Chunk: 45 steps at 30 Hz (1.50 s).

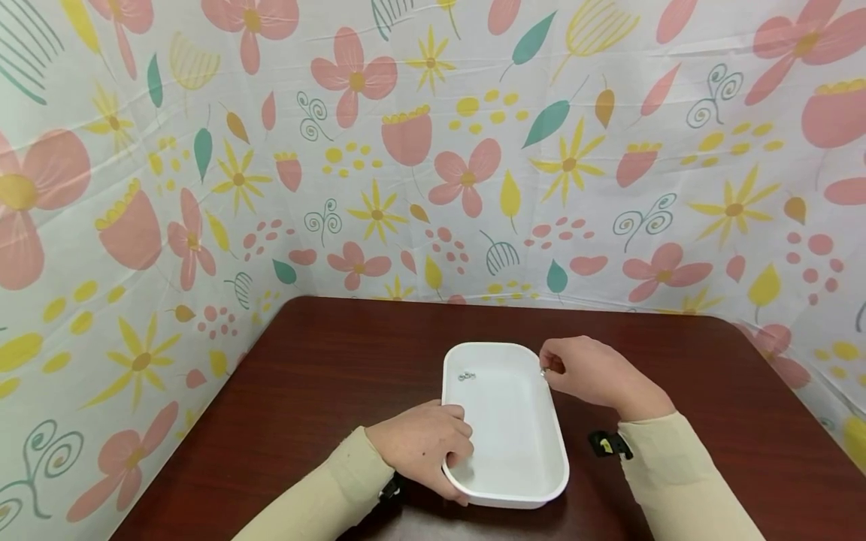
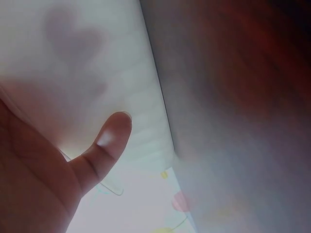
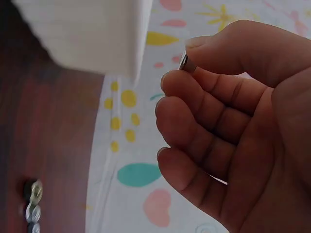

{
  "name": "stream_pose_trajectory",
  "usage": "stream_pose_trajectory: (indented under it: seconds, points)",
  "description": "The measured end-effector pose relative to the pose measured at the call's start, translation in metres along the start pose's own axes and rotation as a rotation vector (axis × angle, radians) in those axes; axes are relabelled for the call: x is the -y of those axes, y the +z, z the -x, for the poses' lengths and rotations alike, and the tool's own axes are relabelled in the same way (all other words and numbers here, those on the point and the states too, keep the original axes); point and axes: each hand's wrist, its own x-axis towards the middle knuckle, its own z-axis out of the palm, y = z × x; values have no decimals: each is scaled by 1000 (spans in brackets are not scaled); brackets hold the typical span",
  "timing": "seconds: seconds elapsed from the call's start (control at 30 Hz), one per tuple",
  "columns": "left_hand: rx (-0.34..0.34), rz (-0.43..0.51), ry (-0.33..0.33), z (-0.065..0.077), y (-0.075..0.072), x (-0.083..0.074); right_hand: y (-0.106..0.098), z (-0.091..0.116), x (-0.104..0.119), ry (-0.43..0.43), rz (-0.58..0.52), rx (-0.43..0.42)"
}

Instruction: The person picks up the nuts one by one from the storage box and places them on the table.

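A shallow white tray (image 1: 504, 428) with rounded corners lies on the dark table. My left hand (image 1: 426, 445) grips its near left rim, fingers over the inside and thumb outside; in the left wrist view the thumb (image 2: 114, 136) lies against the tray's pale outer wall. At the far right rim, my right hand (image 1: 591, 373) pinches a small shiny metal piece (image 3: 186, 63) between thumb and forefinger, the other fingers curled. Its exact kind cannot be told. Inside the tray's far left part sits a little cluster of small metal pieces (image 1: 467, 376).
The reddish-brown table (image 1: 338, 361) reaches back to a flower-printed cloth (image 1: 433, 150) hanging behind and at the left. Several small round metal pieces (image 3: 33, 208) in a row show low in the right wrist view. Each wrist wears a black band (image 1: 609, 444).
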Motion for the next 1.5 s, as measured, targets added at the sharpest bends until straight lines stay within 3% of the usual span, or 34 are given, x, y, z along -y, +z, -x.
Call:
stream_pose_trajectory:
  seconds: [0.47,0.83,1.5]
  points:
    - [2,0,12,0,0,1,4,12,-43,77,-14,18]
    - [6,7,3,0,1,1,18,13,-69,148,-45,98]
    - [-3,-8,3,0,-1,0,37,14,-80,193,-44,164]
